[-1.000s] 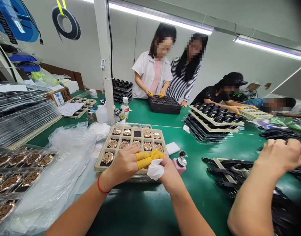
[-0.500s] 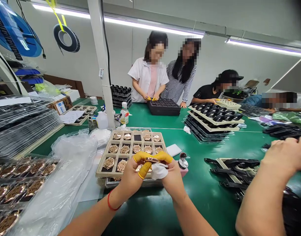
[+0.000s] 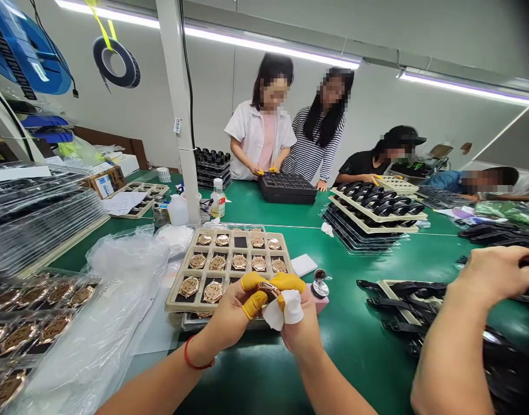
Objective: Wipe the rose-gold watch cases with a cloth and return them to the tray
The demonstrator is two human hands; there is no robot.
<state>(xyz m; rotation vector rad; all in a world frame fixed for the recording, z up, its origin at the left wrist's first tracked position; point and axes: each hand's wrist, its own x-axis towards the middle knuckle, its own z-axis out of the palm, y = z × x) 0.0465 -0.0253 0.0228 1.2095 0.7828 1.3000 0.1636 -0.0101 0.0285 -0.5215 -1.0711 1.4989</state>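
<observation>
My left hand (image 3: 236,305), in yellow finger cots, pinches a rose-gold watch case (image 3: 269,290) by its edge. On the other side, my right hand (image 3: 301,314) holds a white cloth (image 3: 285,311) against the case, its yellow-covered fingers partly around it. Both hands are closed over the front of a beige tray (image 3: 174,300), whose compartments carry several watch cases (image 3: 213,291) on dark pads. One upper compartment shows only its dark pad (image 3: 240,242). My hands hide the tray's near right part.
Right of the tray stands a pink bottle with a metal top (image 3: 319,288), near a white pad (image 3: 304,265). Plastic bags (image 3: 117,311) and more cased trays (image 3: 34,305) lie left. A neighbour's arm (image 3: 458,334) reaches over black watches (image 3: 402,305) at right. Co-workers stand across the bench.
The watch case has turned from nearly edge-on to tilted between my fingers. The white cloth has been drawn up against it and spreads wider. The neighbour's hand at right has shifted slightly lower.
</observation>
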